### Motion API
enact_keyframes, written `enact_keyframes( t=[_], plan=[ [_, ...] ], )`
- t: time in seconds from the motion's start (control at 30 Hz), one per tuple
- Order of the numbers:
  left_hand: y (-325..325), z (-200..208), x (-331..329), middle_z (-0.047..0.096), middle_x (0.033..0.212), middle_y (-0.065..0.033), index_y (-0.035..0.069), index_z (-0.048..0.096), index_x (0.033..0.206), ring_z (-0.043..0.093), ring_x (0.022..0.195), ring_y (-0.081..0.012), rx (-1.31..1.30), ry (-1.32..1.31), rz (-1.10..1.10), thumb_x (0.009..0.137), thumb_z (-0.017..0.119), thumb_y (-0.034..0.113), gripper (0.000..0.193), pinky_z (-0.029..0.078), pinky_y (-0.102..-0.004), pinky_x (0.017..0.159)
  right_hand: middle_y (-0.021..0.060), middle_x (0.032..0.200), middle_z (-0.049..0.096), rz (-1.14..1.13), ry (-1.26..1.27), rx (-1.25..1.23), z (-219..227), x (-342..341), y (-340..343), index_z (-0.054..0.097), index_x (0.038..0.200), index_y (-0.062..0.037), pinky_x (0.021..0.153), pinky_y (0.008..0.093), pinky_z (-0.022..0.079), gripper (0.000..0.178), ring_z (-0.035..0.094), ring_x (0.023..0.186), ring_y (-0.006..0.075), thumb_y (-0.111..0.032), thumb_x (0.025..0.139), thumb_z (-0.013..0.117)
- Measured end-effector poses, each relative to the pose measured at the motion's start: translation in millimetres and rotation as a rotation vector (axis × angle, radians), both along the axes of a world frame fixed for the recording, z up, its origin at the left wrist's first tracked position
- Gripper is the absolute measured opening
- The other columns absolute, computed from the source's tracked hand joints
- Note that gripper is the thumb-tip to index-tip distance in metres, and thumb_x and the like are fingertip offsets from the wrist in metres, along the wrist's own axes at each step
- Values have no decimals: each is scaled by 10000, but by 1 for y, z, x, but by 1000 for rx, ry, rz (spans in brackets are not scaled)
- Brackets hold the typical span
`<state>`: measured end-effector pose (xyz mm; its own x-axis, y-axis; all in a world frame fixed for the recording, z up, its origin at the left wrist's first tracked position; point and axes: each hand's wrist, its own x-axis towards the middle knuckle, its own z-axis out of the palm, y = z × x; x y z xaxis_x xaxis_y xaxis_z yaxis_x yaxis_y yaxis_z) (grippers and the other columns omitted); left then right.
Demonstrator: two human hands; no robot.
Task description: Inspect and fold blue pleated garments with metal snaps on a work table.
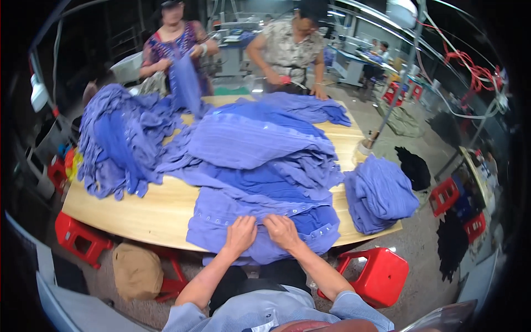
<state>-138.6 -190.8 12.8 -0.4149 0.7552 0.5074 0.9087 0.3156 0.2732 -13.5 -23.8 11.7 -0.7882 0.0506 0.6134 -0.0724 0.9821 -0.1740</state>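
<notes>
In a busy workroom, a pale wooden table (133,216) holds a big heap of purple clothes (249,138). One purple button-up shirt (263,246) lies at the near edge, its bottom drooping over — its own weight could pull it off. The heap touches it and might drag it crooked. The left hand (241,232) and right hand (281,231) pinch its cloth, fingers nearly meeting — tugging hard could strain the little buttons (215,220).

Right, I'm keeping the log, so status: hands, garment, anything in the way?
Left hand and right hand close together on near blue garment; grip unclear. Garment spread out, overhanging the table. Heaped garments crowd its far side.
</notes>
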Motion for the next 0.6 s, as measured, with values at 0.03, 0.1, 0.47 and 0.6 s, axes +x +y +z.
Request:
enact_keyframes(
  t=[0.03, 0.1, 0.47, 0.6],
  plan=[
    [2, -1, 0, 662, 934, -103, 90, 640, 1030, 723, 967, -333, -7, -12, 34, 928, 754, 147, 163, 623, -472, 703, 118, 1135, 750, -2, 6, -47, 0, 3, 1, 745, 1115, -58, 810, 448, 621, 202, 772, 946, 318, -67, 915, 724],
    [5, -6, -4, 656, 933, -90, 97, 638, 1023, 727, 979, -319, 73, 71, -21, 947, 719, 113, 112, 637, -449, 708, 140, 1173, 761, -49, 31, -111, 5, 2, -3, 752, 1185, -40, 856, 467, 642, 261, 783, 1012, 346, -64, 925, 759],
    [-11, -5, -6, 636, 946, -76, 106, 625, 1047, 722, 929, -291, 2, 58, -6, 915, 663, 65, 144, 635, -414, 680, 117, 1044, 778, -13, 70, -100, 6, -5, -19, 776, 1048, -31, 782, 429, 625, 151, 765, 909, 318, -25, 899, 796],
    [-5, -1, -5, 649, 954, -83, 99, 632, 1062, 726, 926, -298, -5, 35, -59, 910, 661, 61, 159, 634, -418, 698, 117, 1051, 768, 42, 86, -162, 13, 15, -35, 781, 1048, -35, 796, 426, 614, 184, 745, 916, 321, -61, 876, 839]
  ],
)
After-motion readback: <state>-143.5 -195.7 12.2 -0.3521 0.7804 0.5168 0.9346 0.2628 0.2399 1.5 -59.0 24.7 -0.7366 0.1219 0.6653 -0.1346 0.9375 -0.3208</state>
